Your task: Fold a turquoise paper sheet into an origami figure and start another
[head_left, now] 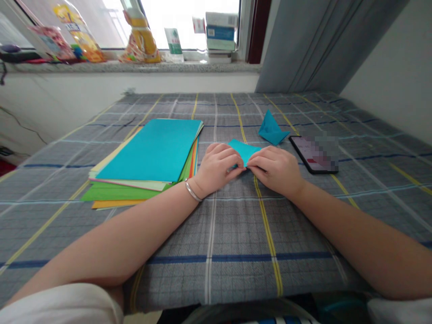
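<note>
A small folded piece of blue paper (243,150) is held between both hands just above the checked tablecloth. My left hand (221,165), with a silver bangle at its wrist, pinches the paper's near edge from the left. My right hand (276,168) pinches the same edge from the right, and the fingertips of both hands nearly meet. The hands hide parts of the paper's sides. Behind my right hand stands a finished-looking folded blue paper shape (272,129) with a pointed top.
Left of my hands lies a stack of coloured paper (151,150), blue on top. A phone (315,155) lies on the checked tablecloth (236,234) at the right. Bottles, boxes and packets stand on the windowsill (101,67) at the back, beside a grey curtain (313,45).
</note>
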